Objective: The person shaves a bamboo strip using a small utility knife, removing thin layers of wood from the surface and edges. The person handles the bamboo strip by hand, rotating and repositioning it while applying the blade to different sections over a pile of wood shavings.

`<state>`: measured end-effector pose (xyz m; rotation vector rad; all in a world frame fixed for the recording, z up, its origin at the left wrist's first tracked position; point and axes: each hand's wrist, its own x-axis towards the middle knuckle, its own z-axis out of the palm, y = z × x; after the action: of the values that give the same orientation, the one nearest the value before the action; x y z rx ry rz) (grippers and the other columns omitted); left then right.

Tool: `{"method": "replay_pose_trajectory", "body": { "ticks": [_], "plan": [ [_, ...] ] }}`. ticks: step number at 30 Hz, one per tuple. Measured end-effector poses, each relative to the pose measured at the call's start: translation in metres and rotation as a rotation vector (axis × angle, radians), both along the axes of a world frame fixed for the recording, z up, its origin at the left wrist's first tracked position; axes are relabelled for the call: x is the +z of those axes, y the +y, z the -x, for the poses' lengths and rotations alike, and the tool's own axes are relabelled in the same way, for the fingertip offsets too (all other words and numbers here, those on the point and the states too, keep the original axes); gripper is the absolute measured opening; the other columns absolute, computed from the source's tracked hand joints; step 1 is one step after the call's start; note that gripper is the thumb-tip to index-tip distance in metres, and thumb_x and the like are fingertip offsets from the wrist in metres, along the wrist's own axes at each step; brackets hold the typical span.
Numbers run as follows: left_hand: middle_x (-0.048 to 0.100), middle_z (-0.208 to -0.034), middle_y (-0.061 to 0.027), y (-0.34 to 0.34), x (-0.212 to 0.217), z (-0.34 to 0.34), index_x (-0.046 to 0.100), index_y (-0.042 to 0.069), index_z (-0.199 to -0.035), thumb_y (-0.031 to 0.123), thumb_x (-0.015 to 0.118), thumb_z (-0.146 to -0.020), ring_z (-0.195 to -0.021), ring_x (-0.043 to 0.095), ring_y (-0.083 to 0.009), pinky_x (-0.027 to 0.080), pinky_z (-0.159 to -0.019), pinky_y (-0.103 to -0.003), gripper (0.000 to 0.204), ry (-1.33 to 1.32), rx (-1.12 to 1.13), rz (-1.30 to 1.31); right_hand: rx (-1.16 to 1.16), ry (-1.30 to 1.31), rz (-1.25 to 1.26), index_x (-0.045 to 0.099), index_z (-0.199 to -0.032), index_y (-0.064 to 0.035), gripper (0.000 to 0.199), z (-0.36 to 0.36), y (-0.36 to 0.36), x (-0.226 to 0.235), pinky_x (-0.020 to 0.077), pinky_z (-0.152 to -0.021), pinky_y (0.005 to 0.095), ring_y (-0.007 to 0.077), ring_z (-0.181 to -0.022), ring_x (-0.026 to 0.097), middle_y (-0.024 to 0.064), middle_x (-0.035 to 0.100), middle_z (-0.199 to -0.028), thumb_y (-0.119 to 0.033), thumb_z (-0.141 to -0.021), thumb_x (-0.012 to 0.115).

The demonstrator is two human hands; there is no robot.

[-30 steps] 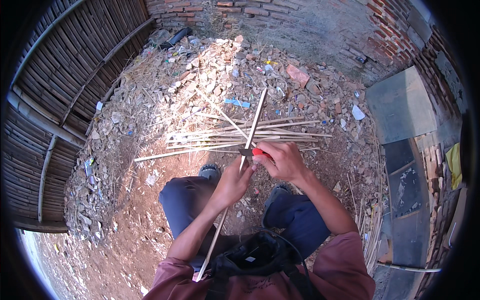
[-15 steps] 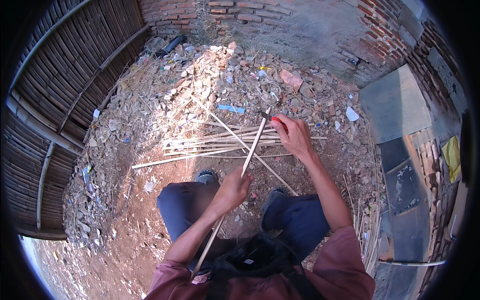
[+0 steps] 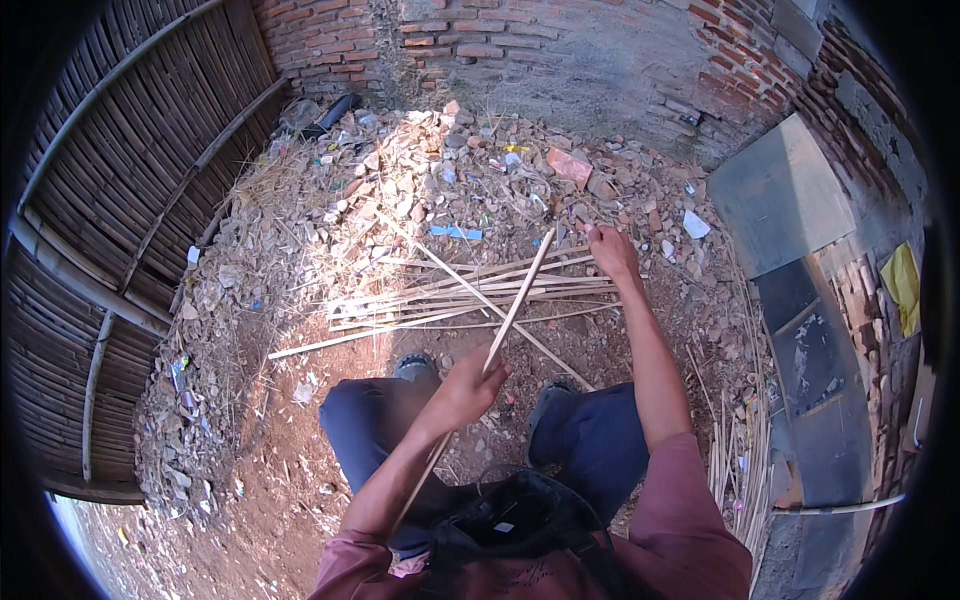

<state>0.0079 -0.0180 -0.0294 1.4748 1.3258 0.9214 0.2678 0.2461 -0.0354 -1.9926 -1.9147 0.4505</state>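
My left hand (image 3: 467, 393) is closed around a long pale bamboo strip (image 3: 521, 297). The strip slants from beside my left forearm up to a free tip ahead of me. To the right of that tip, my right hand (image 3: 612, 252) is closed and apart from the strip. Its fingers largely hide the red-handled knife seen in the earlier frame. Beyond my feet, several cut bamboo strips (image 3: 440, 299) lie crossed in a loose pile on the ground.
Rubble (image 3: 400, 170) and litter spread up to a brick wall (image 3: 470, 40). A bamboo-slat wall (image 3: 130, 150) stands on the left. Flat boards (image 3: 785, 200) lean at the right, with a yellow wrapper (image 3: 901, 290) nearby. Thin strips (image 3: 740, 470) lie at my right side.
My right hand has moved right and slightly down, away from the strip's tip, where the knife blade was touching it. My left hand keeps its hold, and the strip's tip has shifted slightly right.
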Motion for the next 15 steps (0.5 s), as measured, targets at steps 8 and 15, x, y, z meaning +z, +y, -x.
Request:
{"method": "replay_pose_trajectory", "body": {
  "ticks": [8,15],
  "plan": [
    [0.036,-0.060,0.0044,0.004,0.014,0.017,0.041,0.013,-0.086,0.060,0.042,-0.111,-0.046,0.035,-0.0056,0.026,-0.043,-0.027,0.053,-0.390,-0.013,0.217,0.270,0.807,0.166,0.069,-0.126,-0.0053,0.048,-0.002,-0.030,0.006,0.0423,-0.061,0.0274,0.0103,-0.062,0.048,-0.0017,0.052,-0.075,-0.048,-0.110,0.054],
    [0.031,-0.059,0.0042,0.007,0.027,0.019,0.034,0.019,-0.084,0.082,0.030,-0.102,-0.036,0.024,-0.0037,0.021,-0.032,-0.020,0.066,-0.905,-0.215,0.613,0.509,1.274,0.286,0.061,-0.129,-0.0049,0.037,0.068,-0.103,0.053,0.0285,-0.050,0.0202,0.0008,-0.055,0.034,-0.0103,0.036,-0.071,-0.036,-0.108,0.064]
  ]
}}
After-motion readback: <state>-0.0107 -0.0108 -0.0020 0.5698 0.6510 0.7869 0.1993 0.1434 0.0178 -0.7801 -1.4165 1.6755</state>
